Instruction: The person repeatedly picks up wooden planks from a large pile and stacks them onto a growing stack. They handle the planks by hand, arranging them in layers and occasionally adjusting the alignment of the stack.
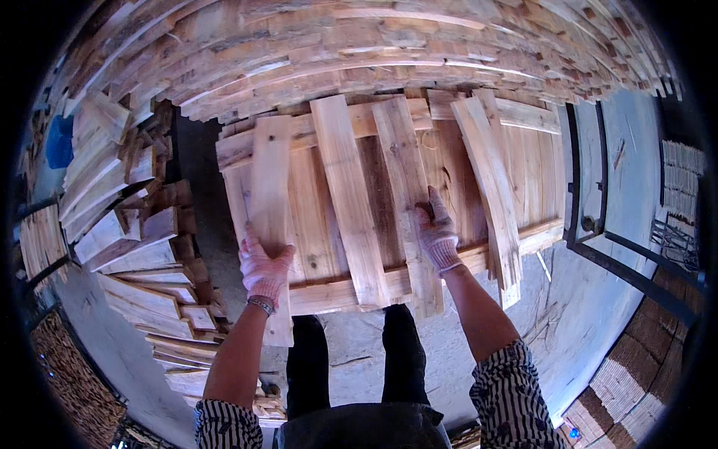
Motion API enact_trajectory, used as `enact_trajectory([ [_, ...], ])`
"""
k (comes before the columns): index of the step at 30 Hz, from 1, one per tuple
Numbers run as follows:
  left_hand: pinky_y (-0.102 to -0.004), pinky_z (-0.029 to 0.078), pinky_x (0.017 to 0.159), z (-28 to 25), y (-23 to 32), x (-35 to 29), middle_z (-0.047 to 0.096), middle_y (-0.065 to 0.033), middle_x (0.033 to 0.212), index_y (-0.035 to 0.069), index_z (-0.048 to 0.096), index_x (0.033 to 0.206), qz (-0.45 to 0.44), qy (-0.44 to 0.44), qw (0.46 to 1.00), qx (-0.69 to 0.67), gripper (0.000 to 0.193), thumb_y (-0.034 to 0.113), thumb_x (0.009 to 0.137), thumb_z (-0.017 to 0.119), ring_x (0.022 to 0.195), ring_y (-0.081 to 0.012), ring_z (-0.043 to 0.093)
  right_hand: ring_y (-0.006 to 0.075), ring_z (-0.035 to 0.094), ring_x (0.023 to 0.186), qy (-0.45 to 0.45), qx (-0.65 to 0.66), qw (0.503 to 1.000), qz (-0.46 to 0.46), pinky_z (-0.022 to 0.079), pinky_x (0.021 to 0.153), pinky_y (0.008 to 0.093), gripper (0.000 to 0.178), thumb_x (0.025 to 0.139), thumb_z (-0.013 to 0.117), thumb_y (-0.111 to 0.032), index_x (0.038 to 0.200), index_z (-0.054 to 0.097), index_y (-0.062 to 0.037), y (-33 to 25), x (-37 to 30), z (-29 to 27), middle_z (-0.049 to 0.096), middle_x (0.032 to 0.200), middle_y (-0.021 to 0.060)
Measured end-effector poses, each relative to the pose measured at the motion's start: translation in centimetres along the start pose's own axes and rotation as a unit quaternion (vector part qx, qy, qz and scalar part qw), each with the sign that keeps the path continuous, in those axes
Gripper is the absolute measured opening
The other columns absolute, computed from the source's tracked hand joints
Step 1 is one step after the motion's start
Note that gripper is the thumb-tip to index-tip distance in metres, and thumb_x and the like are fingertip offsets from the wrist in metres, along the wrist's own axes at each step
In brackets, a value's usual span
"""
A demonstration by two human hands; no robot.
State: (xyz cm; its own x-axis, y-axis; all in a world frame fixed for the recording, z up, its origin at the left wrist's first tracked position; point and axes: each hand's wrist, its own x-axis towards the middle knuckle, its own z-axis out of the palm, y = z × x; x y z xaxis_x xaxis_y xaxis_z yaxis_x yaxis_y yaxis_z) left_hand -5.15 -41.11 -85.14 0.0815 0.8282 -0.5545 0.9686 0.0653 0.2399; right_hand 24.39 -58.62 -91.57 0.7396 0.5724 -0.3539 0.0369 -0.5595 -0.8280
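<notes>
My left hand (266, 271), in a pale glove, grips the lower part of a wooden board (270, 168) at the left, thumb on one side and fingers on the other. The board looks slightly blurred. My right hand (438, 238), gloved too, is closed on the right edge of another board (402, 157). Between them a third board (350, 198) lies crosswise. Farther right, a board (490, 187) slants over another one partly hidden beneath it. All rest across two rails, the near one (329, 296) and the far one (299, 132), over a layer of planks (310, 217).
A tall stack of boards (374, 52) spans the far side. Loose boards (146, 239) are heaped at the left, near a blue object (60, 142). A dark metal frame (574, 179) stands at the right on the grey floor (583, 314). Stacked bundles (628, 382) lie at lower right.
</notes>
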Motion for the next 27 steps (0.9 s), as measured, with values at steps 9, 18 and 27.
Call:
enact_trajectory([
  [9,-0.049,0.035,0.105,0.1,-1.4,2.8,0.036,-0.0249,0.137,0.015,0.022,0.149,-0.014,0.027,0.996,-0.079,0.084,0.043,0.084,0.067,0.122,-0.0423,0.038,0.043,0.053,0.107,-0.104,-0.276,0.955,-0.033,0.045,0.089,0.0493,0.068,0.086,0.063,-0.029,0.143,0.031,-0.0095,-9.7,-3.7,12.9,0.053,0.115,0.0256],
  [18,-0.0447,0.029,0.111,0.7,-4.0,3.1,0.033,-0.0227,0.145,0.009,0.021,0.149,0.056,0.022,0.973,-0.223,0.081,0.025,0.084,0.068,0.135,-0.0405,0.031,0.0436,0.057,0.101,-0.134,-0.204,0.969,0.037,0.049,0.081,0.0501,0.077,0.083,0.066,-0.019,0.146,0.022,-0.0094,-9.0,-6.9,14.6,0.052,0.114,0.028],
  [27,-0.0374,0.035,0.108,-0.3,-5.0,2.4,0.041,-0.0209,0.141,0.007,0.023,0.148,0.039,0.028,0.957,-0.287,0.081,0.008,0.081,0.067,0.129,-0.0333,0.043,0.0377,0.059,0.105,-0.18,-0.245,0.946,0.113,0.05,0.086,0.0428,0.087,0.083,0.068,-0.022,0.151,0.015,-0.0144,-10.2,-7.4,14.3,0.052,0.122,0.022],
])
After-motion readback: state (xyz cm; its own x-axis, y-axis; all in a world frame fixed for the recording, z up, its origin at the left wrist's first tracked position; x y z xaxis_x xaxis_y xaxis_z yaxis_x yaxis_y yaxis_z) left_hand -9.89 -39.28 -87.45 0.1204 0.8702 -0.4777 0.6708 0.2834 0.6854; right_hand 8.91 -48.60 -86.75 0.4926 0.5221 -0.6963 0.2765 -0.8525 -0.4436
